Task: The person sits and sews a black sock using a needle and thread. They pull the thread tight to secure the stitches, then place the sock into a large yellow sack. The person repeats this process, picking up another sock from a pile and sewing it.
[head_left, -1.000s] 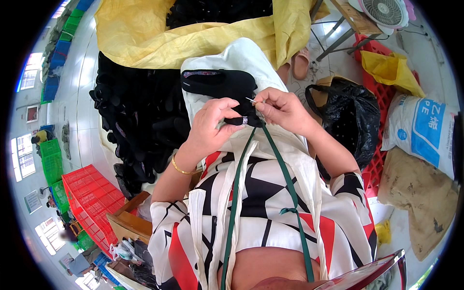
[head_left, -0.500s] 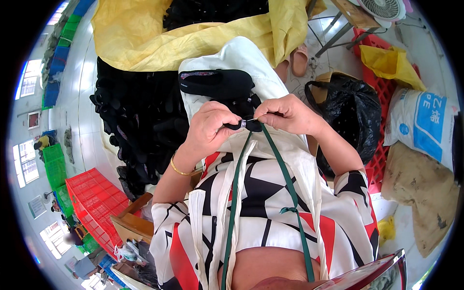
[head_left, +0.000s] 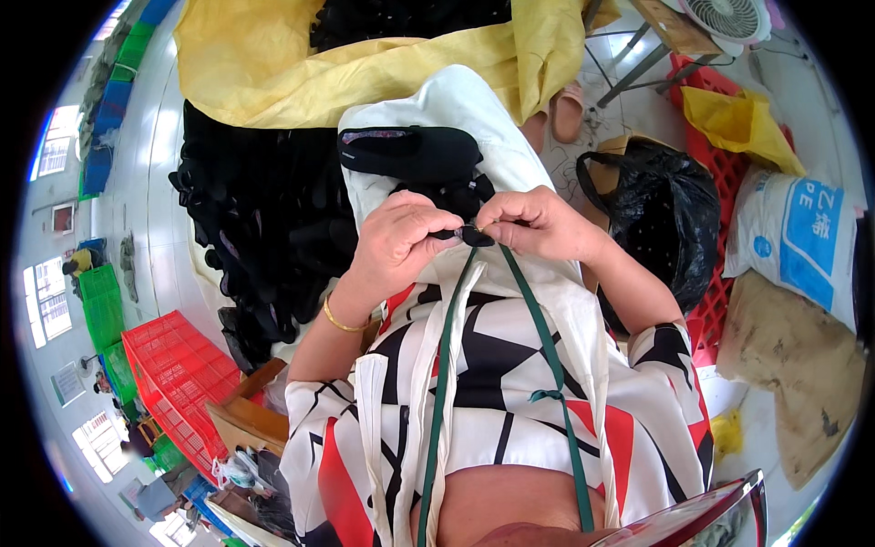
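In a closed pinch, my left hand holds a small black fabric piece that looks like a bow. My right hand is pinched at its right end, fingertips close to the left ones; a thin needle-like piece barely shows there. Just beyond my hands, on the white cloth over my lap, lies a black slip-on shoe with a patterned lining. More black pieces lie between the shoe and my fingers, partly hidden by my hands.
Black shoes are heaped at my left. A yellow sack holding black items stands ahead. At right are a black plastic bag, a red crate, a white sack and a fan. Another red crate stands lower left.
My right fingertips have moved slightly left, closer to the left ones. The thin shiny needle-like piece between them shows less, and the small black piece has turned a little.
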`<state>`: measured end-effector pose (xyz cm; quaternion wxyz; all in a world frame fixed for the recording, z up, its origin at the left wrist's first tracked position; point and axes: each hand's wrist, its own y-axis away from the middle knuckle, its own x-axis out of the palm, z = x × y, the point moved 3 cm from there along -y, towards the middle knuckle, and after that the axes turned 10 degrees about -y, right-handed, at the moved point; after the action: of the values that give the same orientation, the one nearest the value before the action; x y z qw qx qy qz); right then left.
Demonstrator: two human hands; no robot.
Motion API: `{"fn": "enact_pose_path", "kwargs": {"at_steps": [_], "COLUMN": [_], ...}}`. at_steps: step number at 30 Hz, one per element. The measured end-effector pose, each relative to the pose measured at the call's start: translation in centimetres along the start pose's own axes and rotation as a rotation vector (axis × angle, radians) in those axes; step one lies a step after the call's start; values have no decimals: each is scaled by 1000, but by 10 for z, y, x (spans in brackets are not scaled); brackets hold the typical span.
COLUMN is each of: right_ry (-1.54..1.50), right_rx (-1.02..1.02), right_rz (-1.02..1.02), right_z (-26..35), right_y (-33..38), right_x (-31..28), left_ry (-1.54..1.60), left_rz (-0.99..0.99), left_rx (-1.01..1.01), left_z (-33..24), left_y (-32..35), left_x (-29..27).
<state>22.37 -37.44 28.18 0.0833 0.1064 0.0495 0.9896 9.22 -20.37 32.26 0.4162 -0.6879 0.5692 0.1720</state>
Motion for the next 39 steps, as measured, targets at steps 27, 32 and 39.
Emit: {"fn": "enact_pose_path", "kwargs": {"at_steps": [27,32,39], "right_ry": [-345,-323,-176], "right_rx": [52,80,83], "right_rz": [96,91,15], "right_z": [-17,-19,-9], "right_y": [-2,-4,-11], "right_x": [20,19,14], "left_ry": [198,231,235], "left_rz": [24,31,87], "left_rx": [-15,-56,-128], "left_z": [-4,-1,2], "left_y": [4,6,6], "left_x": [-4,3,9]}}
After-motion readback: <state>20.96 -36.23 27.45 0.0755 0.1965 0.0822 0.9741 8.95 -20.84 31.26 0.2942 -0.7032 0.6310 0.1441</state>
